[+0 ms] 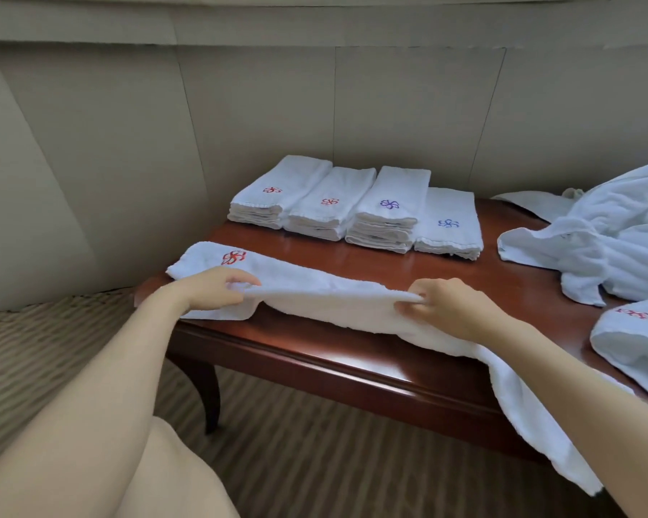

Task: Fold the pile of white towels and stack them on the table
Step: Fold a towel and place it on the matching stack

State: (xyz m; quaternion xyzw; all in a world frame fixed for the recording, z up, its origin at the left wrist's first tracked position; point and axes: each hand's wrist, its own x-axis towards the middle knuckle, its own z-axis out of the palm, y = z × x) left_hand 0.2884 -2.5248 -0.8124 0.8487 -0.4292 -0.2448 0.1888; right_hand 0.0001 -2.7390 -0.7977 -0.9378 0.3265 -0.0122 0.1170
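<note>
A long white towel point(315, 289) with a red logo lies across the front of the dark wooden table point(371, 368), its right end hanging over the table's edge. My left hand point(214, 289) pinches the towel's near edge at the left. My right hand point(446, 308) pinches the same edge further right, lifting it slightly. At the back of the table stand several stacks of folded white towels point(352, 207) with red and blue logos. A loose pile of unfolded white towels point(614, 237) lies at the right.
Another unfolded towel with a red logo point(636, 338) lies at the table's right front. Beige wall panels rise behind the table. Striped carpet point(315, 461) covers the floor below, and a curved table leg point(208, 386) stands at the front left.
</note>
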